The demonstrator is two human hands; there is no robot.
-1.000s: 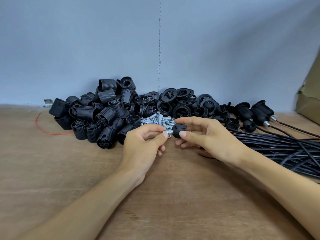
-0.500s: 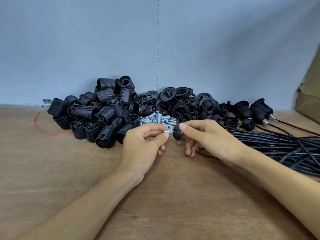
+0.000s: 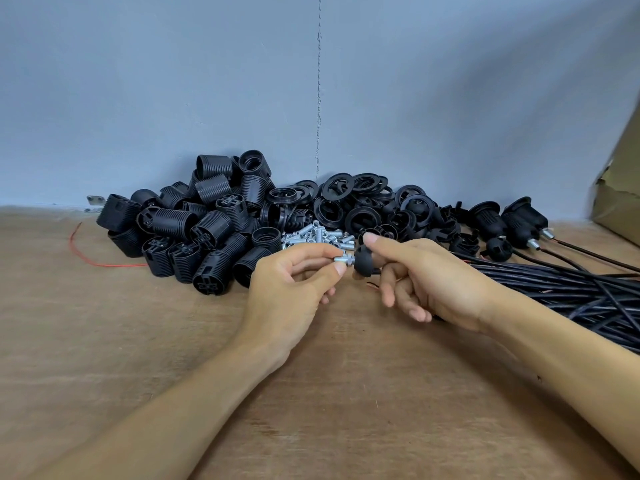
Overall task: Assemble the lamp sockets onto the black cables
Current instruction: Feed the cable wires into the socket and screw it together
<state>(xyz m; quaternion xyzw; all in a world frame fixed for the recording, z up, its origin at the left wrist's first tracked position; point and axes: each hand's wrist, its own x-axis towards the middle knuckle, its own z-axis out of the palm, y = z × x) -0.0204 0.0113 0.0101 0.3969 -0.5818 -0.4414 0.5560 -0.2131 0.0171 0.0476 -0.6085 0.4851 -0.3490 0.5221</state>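
Pinching a silver threaded metal tube [image 3: 343, 259], the left grip [image 3: 291, 289] holds it against the black domed plastic socket cap [image 3: 365, 260] pinched in the right grip [image 3: 426, 282] above the counter [image 3: 346, 393], likely for threading.

I am working in a small assembly workshop: heaps of black sockets [image 3: 207, 230], rings [image 3: 360, 202], metal screws [image 3: 318, 235] and bundled cables [image 3: 554, 289] are lying on my bare wooden desk [image 3: 138, 341].

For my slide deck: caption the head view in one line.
Left hand pinches a threaded metal tube at the black socket cap held by the right hand.
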